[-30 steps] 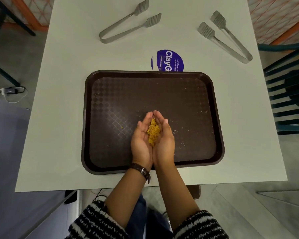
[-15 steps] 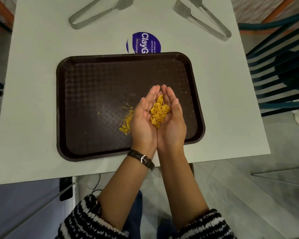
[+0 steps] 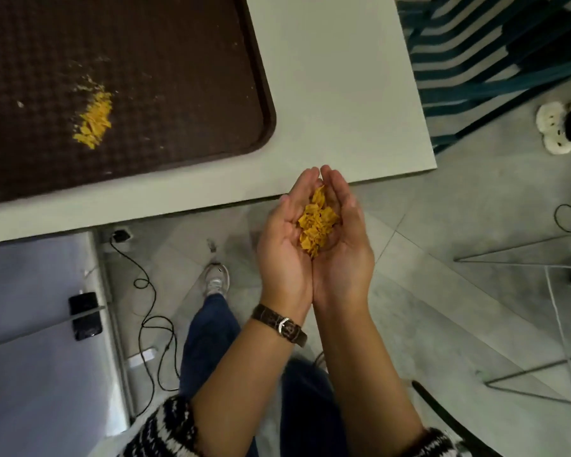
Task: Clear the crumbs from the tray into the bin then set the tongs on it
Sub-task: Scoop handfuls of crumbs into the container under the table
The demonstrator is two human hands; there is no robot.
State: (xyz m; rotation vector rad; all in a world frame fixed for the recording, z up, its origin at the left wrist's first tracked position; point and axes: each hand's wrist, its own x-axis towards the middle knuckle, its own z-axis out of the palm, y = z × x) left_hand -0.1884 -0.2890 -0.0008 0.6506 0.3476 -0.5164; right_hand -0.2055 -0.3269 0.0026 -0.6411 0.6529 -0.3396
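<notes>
In the centre of the frame the left hand (image 3: 285, 245) and right hand (image 3: 343, 249) are pressed side by side, palms up, cupping a heap of yellow crumbs (image 3: 317, 222) above the floor, just past the table (image 3: 337, 94) edge. A dark watch strap (image 3: 279, 324) circles the left wrist. In the upper left the brown tray (image 3: 178, 61) lies on the table with a smaller pile of crumbs (image 3: 94, 122) on it. A teal slatted chair (image 3: 491, 61) stands at upper right.

We note black-and-white striped knit sleeves (image 3: 165, 427) pushed up the forearms, a dark brown leather watch strap (image 3: 279, 325) with silver buckle on the left wrist, blue jeans (image 3: 208, 338), a pale sneaker (image 3: 215, 282).
</notes>
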